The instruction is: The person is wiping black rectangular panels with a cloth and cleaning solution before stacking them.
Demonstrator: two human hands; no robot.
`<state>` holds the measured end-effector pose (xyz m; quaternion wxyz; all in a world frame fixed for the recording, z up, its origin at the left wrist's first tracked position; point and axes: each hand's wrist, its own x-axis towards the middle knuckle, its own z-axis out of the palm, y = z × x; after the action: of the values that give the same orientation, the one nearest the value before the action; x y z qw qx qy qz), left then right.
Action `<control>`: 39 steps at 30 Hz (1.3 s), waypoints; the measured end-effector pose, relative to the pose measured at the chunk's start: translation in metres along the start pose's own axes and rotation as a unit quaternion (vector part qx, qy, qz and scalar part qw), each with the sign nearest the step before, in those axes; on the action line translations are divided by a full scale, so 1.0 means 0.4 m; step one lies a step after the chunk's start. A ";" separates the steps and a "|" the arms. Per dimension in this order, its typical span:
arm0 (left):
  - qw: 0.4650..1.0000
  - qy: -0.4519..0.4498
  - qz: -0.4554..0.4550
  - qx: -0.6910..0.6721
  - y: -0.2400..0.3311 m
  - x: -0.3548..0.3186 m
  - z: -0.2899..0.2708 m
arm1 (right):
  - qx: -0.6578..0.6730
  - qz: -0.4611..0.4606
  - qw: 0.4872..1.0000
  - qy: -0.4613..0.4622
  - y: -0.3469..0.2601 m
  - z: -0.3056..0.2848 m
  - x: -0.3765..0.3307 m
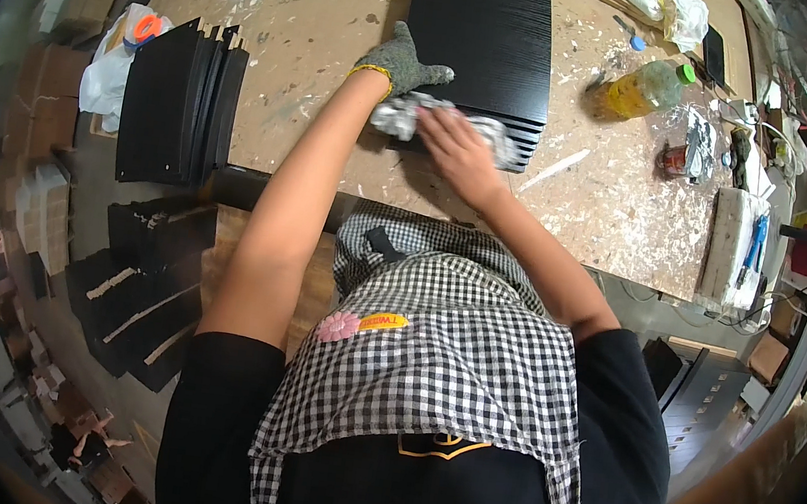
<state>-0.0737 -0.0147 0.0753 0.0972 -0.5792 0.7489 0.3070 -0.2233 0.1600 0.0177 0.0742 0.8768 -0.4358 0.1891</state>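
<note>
A stack of black wooden panels (480, 40) lies on the paint-spattered workbench in front of me. My left hand (403, 63), in a grey knit glove with a yellow cuff, rests at the near left corner of the stack, its fingers spread. Bare, my right hand (459, 148) presses a crumpled grey-and-white rag (398, 115) against the near edge of the stack. The rag bunches out on both sides of the fingers and hides part of that edge.
More black panels (170, 102) stand on the bench's left side beside a white plastic bag (105, 79). To the right are a bottle of yellow liquid (640, 92), a paint-smeared can (675, 161) and a white block (732, 252). Dark panels (144, 271) sit below the bench at left.
</note>
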 end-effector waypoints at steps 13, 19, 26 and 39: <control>0.999 0.015 0.024 -0.014 -0.025 0.006 0.001 | 0.041 0.242 0.968 0.054 0.126 -0.148 -0.251; 1.000 -0.010 0.007 -0.017 -0.019 0.015 0.003 | 0.050 0.093 0.994 -0.029 0.046 -0.044 -0.168; 1.000 -0.005 -0.001 -0.012 -0.010 0.005 -0.005 | 0.143 -0.060 0.988 -0.028 -0.066 0.099 0.080; 1.000 -0.020 -0.003 -0.002 -0.006 0.000 -0.013 | 0.083 0.281 0.951 0.096 0.138 -0.206 -0.318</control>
<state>-0.0704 -0.0181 0.0782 0.1117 -0.5755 0.7445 0.3193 -0.3590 0.2442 0.0410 -0.0132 0.7000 -0.6379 0.3208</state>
